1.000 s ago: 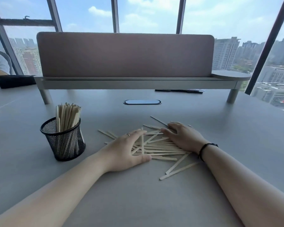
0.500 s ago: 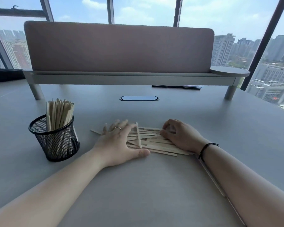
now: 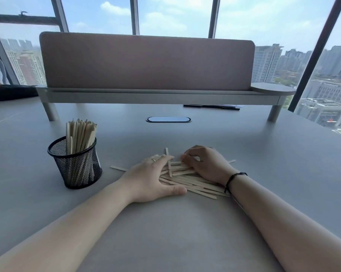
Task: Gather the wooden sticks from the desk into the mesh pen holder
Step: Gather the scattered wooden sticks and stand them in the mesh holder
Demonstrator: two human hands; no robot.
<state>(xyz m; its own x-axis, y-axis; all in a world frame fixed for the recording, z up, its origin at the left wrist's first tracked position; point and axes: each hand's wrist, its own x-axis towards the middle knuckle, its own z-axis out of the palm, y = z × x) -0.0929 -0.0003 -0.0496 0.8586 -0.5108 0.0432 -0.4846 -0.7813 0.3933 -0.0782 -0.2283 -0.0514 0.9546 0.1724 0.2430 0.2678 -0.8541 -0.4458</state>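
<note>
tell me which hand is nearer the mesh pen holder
Left. The left hand lies on the near side of the stick pile, a short gap right of the mesh pen holder. The right hand is beyond the pile, farther away.

High-rise office: grey desk [image 3: 185, 232], felt privacy screen [image 3: 146, 63] beyond hands, cable grommet [image 3: 168, 119], floor-to-ceiling windows [image 3: 173, 14] over city towers.

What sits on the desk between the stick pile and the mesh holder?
Nothing visible: bare desk separates the pile of sticks from the mesh pen holder. The left hand rests on the pile's holder side. The holder already stands partly full of sticks.
</note>
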